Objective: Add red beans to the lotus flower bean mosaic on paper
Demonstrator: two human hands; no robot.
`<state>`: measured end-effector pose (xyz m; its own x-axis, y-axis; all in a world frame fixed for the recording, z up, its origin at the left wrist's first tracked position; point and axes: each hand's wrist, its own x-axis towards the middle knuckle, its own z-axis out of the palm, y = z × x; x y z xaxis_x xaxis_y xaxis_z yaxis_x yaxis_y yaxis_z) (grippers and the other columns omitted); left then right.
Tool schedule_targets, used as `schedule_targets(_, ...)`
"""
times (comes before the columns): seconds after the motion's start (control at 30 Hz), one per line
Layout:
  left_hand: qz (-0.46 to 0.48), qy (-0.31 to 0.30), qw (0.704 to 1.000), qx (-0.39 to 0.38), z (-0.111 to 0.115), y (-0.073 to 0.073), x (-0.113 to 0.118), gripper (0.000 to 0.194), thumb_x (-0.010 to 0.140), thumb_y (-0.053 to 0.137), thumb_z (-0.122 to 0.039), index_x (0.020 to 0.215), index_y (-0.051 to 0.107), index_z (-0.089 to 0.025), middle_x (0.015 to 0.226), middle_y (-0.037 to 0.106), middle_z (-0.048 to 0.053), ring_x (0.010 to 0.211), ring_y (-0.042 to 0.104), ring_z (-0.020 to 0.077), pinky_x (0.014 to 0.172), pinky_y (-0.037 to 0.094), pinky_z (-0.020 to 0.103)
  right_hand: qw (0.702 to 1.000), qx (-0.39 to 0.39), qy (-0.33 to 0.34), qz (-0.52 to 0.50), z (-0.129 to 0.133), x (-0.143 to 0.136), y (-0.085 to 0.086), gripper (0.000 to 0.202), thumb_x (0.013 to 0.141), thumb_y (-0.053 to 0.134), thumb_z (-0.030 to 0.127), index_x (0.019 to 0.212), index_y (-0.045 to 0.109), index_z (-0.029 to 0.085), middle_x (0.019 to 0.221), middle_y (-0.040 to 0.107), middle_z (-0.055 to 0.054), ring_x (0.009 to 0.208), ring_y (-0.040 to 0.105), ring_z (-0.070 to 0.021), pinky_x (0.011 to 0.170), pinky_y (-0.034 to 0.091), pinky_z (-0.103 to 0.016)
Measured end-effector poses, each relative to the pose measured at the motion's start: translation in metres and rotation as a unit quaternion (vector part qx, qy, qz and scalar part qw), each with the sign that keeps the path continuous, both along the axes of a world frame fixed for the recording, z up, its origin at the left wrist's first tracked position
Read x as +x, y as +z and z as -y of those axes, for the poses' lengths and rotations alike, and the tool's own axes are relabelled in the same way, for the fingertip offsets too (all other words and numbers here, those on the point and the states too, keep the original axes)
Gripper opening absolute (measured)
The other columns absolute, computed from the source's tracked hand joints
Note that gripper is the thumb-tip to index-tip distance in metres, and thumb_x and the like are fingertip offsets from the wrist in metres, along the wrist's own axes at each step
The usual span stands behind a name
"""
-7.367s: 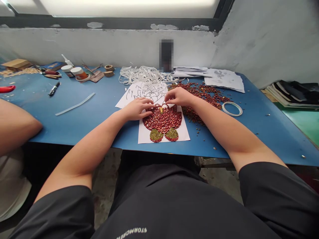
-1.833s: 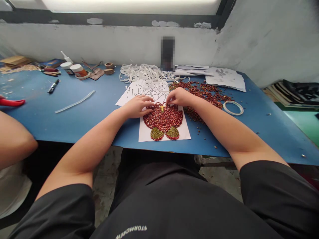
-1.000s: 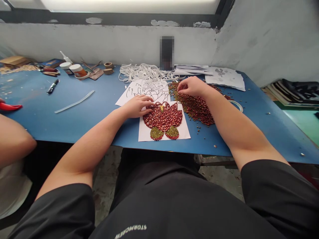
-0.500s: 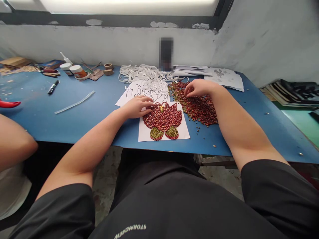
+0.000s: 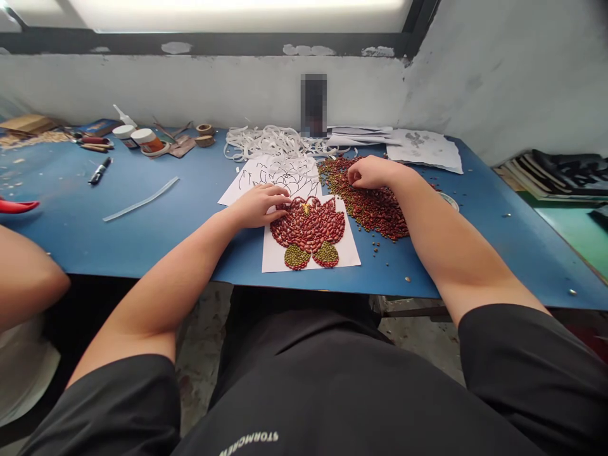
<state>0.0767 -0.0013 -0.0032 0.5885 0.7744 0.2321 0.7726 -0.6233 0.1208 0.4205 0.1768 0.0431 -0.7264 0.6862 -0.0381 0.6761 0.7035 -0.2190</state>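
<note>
A flower picture (image 5: pixel 308 231) made of red beans, with two leaves of green beans, lies on a white sheet (image 5: pixel 350 254) in front of me. My left hand (image 5: pixel 256 204) rests at its upper left edge, fingers spread, with fingertips on or right beside the red beans. My right hand (image 5: pixel 371 172) is over the loose pile of red and green beans (image 5: pixel 377 209) to the right. Its fingers are curled together; whatever is between them is too small to make out. Behind the bean picture lies a sheet with a black flower line drawing (image 5: pixel 247 180).
White strips (image 5: pixel 266 140) are heaped at the back. Papers (image 5: pixel 422 149) lie behind the bean pile. Glue bottles and jars (image 5: pixel 145 140), a marker (image 5: pixel 101 171) and a clear strip (image 5: pixel 142 199) are on the left. Another person's arm (image 5: pixel 28 272) reaches in at far left.
My right hand has shifted slightly left over the bean pile, and its fingers have curled further down and together. My left hand stays at the picture's edge. The view has moved very slightly.
</note>
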Motion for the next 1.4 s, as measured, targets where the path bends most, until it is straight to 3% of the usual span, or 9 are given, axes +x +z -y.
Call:
schedule_targets(0.1,0.001,0.002,1.000,0.008,0.000,0.000,0.000,0.040,0.107,0.055,-0.048,0.132,0.075,-0.024,0.141,0.072,0.014,0.126,0.067,0.0312,0.112,0.051,0.052,1.000,-0.008,0.000,-0.012,0.014,-0.014,0.004,0.012,0.077,0.072,0.013,0.083,0.075,0.023,0.085,0.076,-0.005,0.076,0.066,-0.0203,0.075,0.051,-0.039)
schedule_targets(0.2,0.000,0.002,1.000,0.013,0.000,0.000,0.001,0.039,0.107,0.056,-0.047,0.132,0.076,-0.024,0.140,0.072,0.014,0.126,0.067,0.0312,0.112,0.051,0.052,0.995,-0.040,0.020,-0.093,0.035,-0.035,0.001,0.010,0.083,0.068,0.015,0.089,0.074,0.021,0.090,0.076,-0.006,0.083,0.068,-0.0201,0.082,0.053,-0.038)
schedule_targets(0.43,-0.005,0.000,1.000,0.019,0.001,0.000,0.001,0.038,0.107,0.057,-0.044,0.132,0.076,-0.023,0.139,0.073,0.014,0.126,0.067,0.0315,0.112,0.051,0.051,0.978,-0.093,0.116,-0.149,0.069,-0.067,-0.016,0.011,0.084,0.067,0.016,0.090,0.074,0.021,0.088,0.075,-0.003,0.085,0.067,-0.0189,0.086,0.052,-0.037)
schedule_targets(1.17,0.005,0.001,1.000,0.014,0.000,-0.001,0.001,0.036,0.106,0.059,-0.044,0.132,0.076,-0.025,0.138,0.073,0.013,0.126,0.068,0.0304,0.113,0.050,0.051,0.982,-0.052,0.153,-0.100,0.064,-0.071,-0.025,0.012,0.092,0.067,0.016,0.096,0.077,0.020,0.098,0.076,-0.007,0.094,0.066,-0.0223,0.091,0.050,-0.038)
schedule_targets(1.4,0.007,0.004,1.000,0.010,0.000,-0.001,0.001,0.036,0.106,0.059,-0.044,0.132,0.077,-0.025,0.138,0.074,0.012,0.126,0.068,0.0301,0.114,0.050,0.051,0.983,-0.017,0.127,-0.134,0.067,-0.076,-0.033,0.017,0.089,0.063,0.010,0.093,0.076,0.020,0.096,0.075,-0.006,0.089,0.063,-0.0199,0.090,0.048,-0.036)
